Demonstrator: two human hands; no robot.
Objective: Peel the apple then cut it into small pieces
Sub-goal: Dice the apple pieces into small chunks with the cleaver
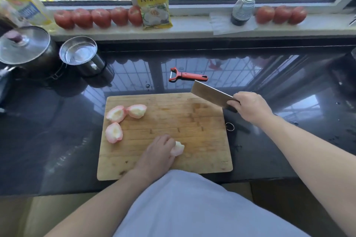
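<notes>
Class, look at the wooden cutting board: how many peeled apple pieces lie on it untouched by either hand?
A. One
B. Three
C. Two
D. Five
B: three peeled apple pieces lie free at the left of the wooden cutting board, while the left hand holds a fourth piece and the right hand grips the steel cleaver.
</notes>
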